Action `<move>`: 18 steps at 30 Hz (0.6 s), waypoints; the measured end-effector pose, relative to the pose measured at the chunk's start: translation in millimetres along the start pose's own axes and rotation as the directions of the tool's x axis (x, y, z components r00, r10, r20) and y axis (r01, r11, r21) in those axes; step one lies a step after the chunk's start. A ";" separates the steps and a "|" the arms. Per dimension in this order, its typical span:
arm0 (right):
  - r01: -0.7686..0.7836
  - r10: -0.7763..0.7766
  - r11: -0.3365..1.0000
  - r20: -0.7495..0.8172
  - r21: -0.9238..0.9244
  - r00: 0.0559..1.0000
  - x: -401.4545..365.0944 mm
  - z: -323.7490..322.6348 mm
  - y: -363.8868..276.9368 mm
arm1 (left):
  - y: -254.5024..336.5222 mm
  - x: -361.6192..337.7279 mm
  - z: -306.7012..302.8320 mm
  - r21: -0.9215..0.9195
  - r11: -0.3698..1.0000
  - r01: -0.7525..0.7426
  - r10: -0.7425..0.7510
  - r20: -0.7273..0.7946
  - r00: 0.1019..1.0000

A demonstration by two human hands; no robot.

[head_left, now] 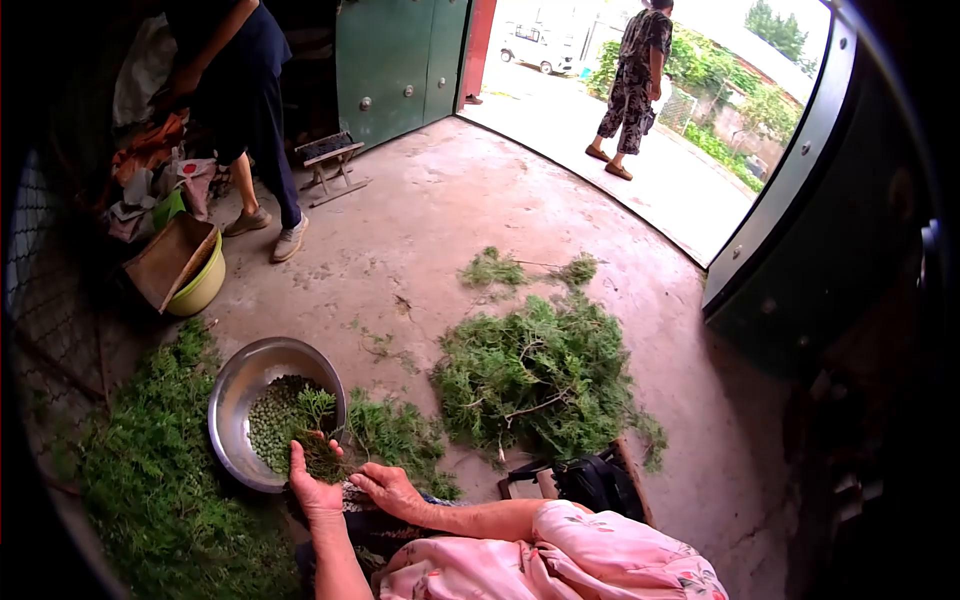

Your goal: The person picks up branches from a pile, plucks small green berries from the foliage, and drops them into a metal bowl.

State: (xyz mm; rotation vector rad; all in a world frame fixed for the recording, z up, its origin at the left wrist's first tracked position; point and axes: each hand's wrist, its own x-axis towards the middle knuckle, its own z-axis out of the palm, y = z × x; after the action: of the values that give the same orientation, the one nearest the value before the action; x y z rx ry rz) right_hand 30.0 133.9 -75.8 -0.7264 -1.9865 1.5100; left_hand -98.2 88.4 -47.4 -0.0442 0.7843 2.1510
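Note:
My left hand (316,486) is at the near rim of a metal basin (228,420), with its fingers curled around a leafy evergreen sprig (318,405). The sprig's tip sticks up over the basin, which holds many small green cones (270,425). Just to the right, my right hand (392,490) has thumb and fingers pinched together at the stem end of the same sprig. Fingers partly hide the exact grip point. Cut evergreen branches (160,480) lie left of the basin, and a smaller heap (395,435) touches its right side.
A large branch pile (535,380) lies on the concrete floor, with a black bag (598,485) close by. A yellow-green bucket (200,285) and small stool (330,165) stand further back. One person (265,130) bends at left; another (635,85) is outside the open doorway.

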 end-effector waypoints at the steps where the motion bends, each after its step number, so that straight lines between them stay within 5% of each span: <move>1: -0.022 0.022 1.000 0.010 0.000 1.000 -1.0 -2.1 -0.9 | 0.0 2.0 -0.9 0.002 1.000 0.003 -0.003 0.003 1.000; 7: -0.176 0.134 0.953 0.180 0.246 0.975 -8.2 -30.2 -19.6 | 5.1 2.5 8.5 -0.061 0.998 -0.036 0.031 -0.079 0.996; 11: -0.122 0.127 0.992 0.248 -0.032 0.961 -7.6 -62.3 -22.1 | -3.0 10.2 -3.4 0.001 0.998 0.060 -0.060 0.040 0.997; 15: 0.030 0.020 0.979 0.245 -0.199 0.969 -7.5 -78.7 -5.5 | -10.8 8.3 -1.8 0.029 0.999 -0.041 0.039 0.047 0.998; 18: -0.049 0.101 0.975 0.232 -0.218 0.968 -7.2 -87.3 -2.1 | -6.5 -1.9 7.0 0.075 0.995 -0.063 0.057 0.071 0.996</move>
State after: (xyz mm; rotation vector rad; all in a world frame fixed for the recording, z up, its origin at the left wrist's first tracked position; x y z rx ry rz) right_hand 95.7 187.7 -54.4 -0.7398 -2.3539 1.5067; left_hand -90.7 93.9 -44.7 0.0939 0.8378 2.1648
